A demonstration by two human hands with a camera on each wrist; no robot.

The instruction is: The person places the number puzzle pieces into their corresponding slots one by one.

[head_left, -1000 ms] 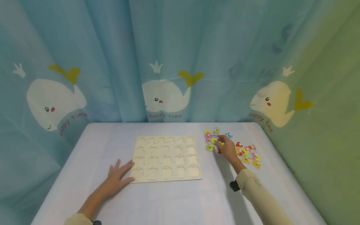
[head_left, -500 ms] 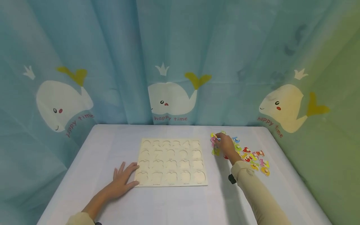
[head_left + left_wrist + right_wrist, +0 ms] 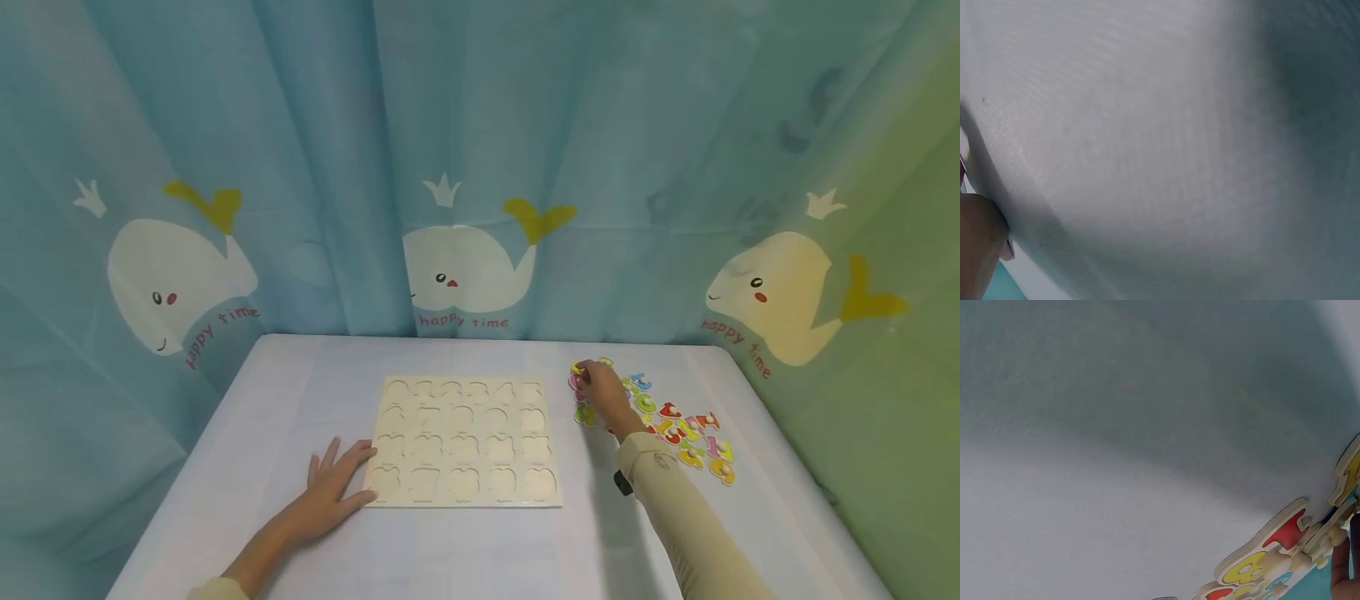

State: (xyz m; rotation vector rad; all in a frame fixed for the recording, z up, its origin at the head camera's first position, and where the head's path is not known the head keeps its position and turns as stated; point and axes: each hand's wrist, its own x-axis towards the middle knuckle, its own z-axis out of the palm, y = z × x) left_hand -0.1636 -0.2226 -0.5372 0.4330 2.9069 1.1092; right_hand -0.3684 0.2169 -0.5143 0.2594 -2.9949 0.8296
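Now, knobbed puzzle pieces (image 3: 670, 410) cluster on the table's (image 3: 450, 550) right side, the right hand (image 3: 606, 392) at their left end!
Whether its fingers pinch one, nobody can tell; leftward lies the recessed board (image 3: 482, 450), its left edge touched by the left hand (image 3: 327, 496), fingers apart, with whale-printed curtain (image 3: 315, 167) behind.

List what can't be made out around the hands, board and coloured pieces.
Coloured pieces: some partly hidden by the right hand, head view; whether it pinches one is unclear.
Board's printed labels: too small to read, head view.
Left hand: mostly cut off by the left edge, left wrist view.
Right fingers: cropped by the right edge, right wrist view.
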